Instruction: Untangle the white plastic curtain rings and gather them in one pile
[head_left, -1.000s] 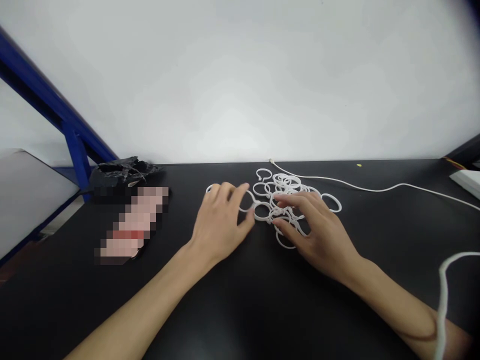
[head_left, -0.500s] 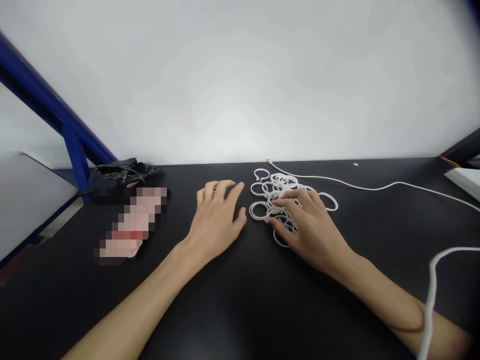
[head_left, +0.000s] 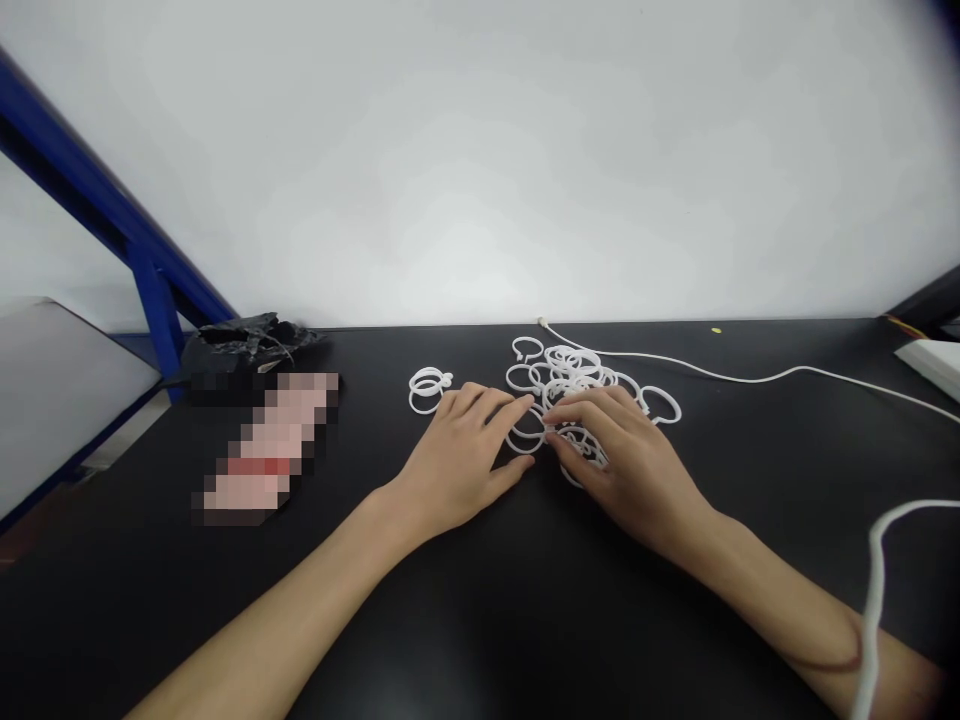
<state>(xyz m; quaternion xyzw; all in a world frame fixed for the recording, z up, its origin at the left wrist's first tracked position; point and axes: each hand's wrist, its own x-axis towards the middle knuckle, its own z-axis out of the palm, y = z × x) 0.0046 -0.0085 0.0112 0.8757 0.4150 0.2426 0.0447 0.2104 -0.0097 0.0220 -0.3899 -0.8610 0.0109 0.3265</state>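
A heap of white plastic rings (head_left: 577, 372) lies on the black table (head_left: 480, 600) near the back wall. My right hand (head_left: 626, 465) rests flat on the near side of the heap, fingers spread over several rings. My left hand (head_left: 461, 460) lies palm down just left of it, fingers stretched out, with its fingertips at a ring on the heap's left edge. A small separate stack of white rings (head_left: 427, 388) sits apart, beyond my left hand. Neither hand grips anything.
A thin white cable (head_left: 750, 378) runs from the back wall to the right. A thicker white cord (head_left: 877, 570) loops at the right front. A crumpled black bag (head_left: 240, 345) and a blurred-out object (head_left: 262, 450) lie at the left, below a blue frame (head_left: 150, 290).
My left hand left rings in a small stack at the left, then moved right to the heap's edge. My right hand stayed on the heap.
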